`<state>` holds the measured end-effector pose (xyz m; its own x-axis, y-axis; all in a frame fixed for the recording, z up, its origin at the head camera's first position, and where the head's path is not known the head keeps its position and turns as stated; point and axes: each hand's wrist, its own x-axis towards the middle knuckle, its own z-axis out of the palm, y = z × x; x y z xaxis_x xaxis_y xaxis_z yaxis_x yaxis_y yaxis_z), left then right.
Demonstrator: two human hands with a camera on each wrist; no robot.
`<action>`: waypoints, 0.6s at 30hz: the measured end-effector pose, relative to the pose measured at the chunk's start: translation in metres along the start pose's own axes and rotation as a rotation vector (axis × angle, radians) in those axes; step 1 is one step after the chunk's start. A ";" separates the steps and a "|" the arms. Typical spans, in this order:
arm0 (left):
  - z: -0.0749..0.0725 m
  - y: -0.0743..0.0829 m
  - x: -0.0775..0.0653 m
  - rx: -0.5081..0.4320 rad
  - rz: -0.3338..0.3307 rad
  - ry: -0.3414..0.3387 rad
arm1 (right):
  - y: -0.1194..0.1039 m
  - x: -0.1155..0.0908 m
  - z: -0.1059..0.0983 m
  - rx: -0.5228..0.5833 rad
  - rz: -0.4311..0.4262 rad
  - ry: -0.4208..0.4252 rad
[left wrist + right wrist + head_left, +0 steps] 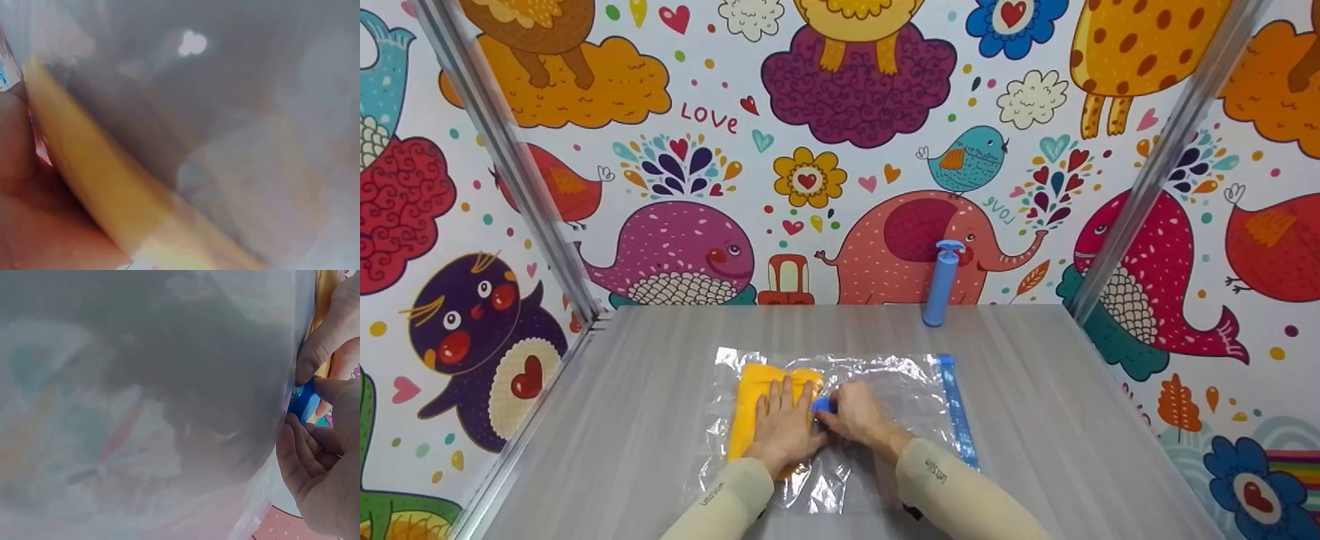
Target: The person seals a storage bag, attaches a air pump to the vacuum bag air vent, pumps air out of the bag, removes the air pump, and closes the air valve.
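Note:
A clear plastic vacuum bag (896,375) lies on the table with a folded yellow cloth (744,409) inside its left half. My left hand (787,431) rests on the bag over the cloth, fingers spread and straight. Its thumb reaches toward a round blue valve cap (823,405) at the bag's middle. With thumb and fingers, my right hand (864,416) pinches that cap, seen edge-on in the right wrist view as a blue disc (304,403). Blurred plastic and the yellow cloth (95,163) fill most of the left wrist view.
A blue hand pump (940,292) stands upright near the table's back edge, right of centre. Along the bag's right side runs a blue zip strip (960,412). Cartoon-printed walls (877,165) and metal posts (514,165) surround the grey wood-grain table (622,390).

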<state>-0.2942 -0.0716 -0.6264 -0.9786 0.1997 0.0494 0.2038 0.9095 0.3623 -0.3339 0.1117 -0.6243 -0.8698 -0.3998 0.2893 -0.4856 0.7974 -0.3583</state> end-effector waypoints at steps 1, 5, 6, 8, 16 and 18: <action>0.000 0.000 0.000 0.000 0.002 0.000 | 0.000 0.001 -0.001 -0.011 -0.023 0.005; 0.000 -0.002 0.001 -0.015 0.005 -0.007 | -0.020 -0.001 -0.026 -0.004 -0.054 -0.096; 0.000 -0.003 0.001 -0.020 0.003 -0.009 | -0.021 0.000 -0.028 -0.033 -0.079 -0.111; 0.000 -0.004 0.000 -0.029 -0.002 -0.011 | -0.023 -0.001 -0.029 -0.109 -0.136 -0.135; -0.004 0.000 -0.002 -0.034 -0.001 -0.016 | -0.023 0.000 -0.030 -0.248 -0.258 -0.144; -0.006 0.002 -0.003 -0.029 0.004 -0.010 | -0.021 0.002 -0.031 -0.204 -0.254 -0.153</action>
<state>-0.2912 -0.0729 -0.6202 -0.9774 0.2072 0.0414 0.2068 0.8978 0.3887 -0.3221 0.1081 -0.5884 -0.7341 -0.6476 0.2043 -0.6740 0.7315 -0.1029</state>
